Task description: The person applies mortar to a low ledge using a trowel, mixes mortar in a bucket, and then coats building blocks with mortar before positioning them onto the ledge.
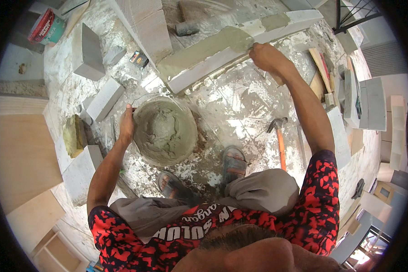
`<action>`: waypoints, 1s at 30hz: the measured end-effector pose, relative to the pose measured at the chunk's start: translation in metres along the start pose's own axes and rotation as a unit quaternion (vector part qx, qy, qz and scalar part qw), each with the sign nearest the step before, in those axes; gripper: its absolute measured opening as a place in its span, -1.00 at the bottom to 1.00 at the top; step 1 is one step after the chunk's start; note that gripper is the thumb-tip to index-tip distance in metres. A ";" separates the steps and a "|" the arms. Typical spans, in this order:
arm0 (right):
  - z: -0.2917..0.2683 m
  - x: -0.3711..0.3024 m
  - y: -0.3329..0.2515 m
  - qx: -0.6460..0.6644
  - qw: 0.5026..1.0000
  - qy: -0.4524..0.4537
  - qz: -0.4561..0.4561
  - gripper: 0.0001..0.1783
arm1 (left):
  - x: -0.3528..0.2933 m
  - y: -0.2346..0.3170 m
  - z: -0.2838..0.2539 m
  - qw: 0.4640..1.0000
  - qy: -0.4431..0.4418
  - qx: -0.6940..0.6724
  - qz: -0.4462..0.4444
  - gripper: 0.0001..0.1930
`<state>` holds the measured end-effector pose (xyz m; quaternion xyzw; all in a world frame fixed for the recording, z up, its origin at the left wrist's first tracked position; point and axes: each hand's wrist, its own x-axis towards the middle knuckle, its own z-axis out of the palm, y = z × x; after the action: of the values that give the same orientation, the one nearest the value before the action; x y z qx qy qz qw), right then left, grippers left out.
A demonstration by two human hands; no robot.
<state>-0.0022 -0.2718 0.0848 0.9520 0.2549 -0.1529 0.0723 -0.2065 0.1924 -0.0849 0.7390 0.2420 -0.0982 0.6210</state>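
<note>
In the head view, the round bucket (164,100) of wet grey mortar (163,127) stands on the splattered floor (240,104), just in front of the person's sandalled feet. The left hand (127,124) lies against the bucket's left side, its fingers bent at the rim; whether they grip it, I cannot tell. Beyond the bucket and to its right, the right hand (267,56) reaches to a low row of pale blocks (195,77) topped with a mortar layer (213,49). Its fingers are curled in close by the row's near edge; what they hold, if anything, I cannot tell. A hammer (280,141) with an orange handle lies to the bucket's right. Left of the bucket are a pale block (105,99) and, nearer the person, a yellowish sponge-like piece (75,136). A taller grey block (88,52) stands beyond the bucket, to its left.
</note>
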 end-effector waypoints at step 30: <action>-0.042 -0.012 0.052 0.255 0.958 -0.057 0.116 -0.51 | -0.010 0.012 0.003 1.000 -0.015 -0.004 -0.014 -0.25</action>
<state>0.0252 -0.3133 0.1314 0.9515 0.0904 -0.2579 -0.1414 -0.2084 0.1863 -0.0704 0.7314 0.2432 -0.1169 0.6262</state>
